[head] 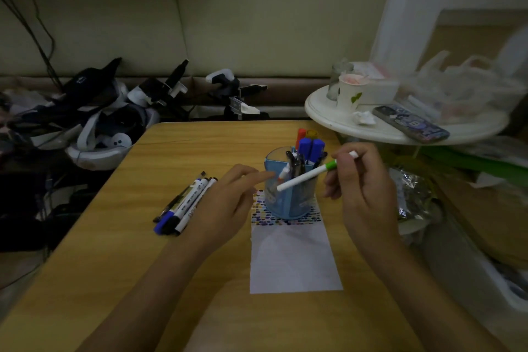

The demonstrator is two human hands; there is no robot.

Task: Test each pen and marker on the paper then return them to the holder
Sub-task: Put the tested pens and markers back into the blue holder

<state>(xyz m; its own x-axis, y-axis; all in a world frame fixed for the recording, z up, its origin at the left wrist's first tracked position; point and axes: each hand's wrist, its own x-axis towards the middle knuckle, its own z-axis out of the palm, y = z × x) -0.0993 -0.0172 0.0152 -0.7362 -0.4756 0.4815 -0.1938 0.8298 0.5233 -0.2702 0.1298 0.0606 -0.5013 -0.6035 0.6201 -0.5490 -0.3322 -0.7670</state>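
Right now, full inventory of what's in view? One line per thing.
white marker: 1, white with green band, held over the holder
holder: 1, blue, on the paper's far end, pens and markers inside
paper: 1 strip, white, coloured test marks at far end, on the table
loose pens and markers: about 4, blue, black and white, on the table left of the holder
table: 1, wooden
round side table: 1, white, at right
paper cup: 1, white, on side table
phone: 1, patterned case, on side table
left hand: open, beside the holder
right hand: grips the white marker
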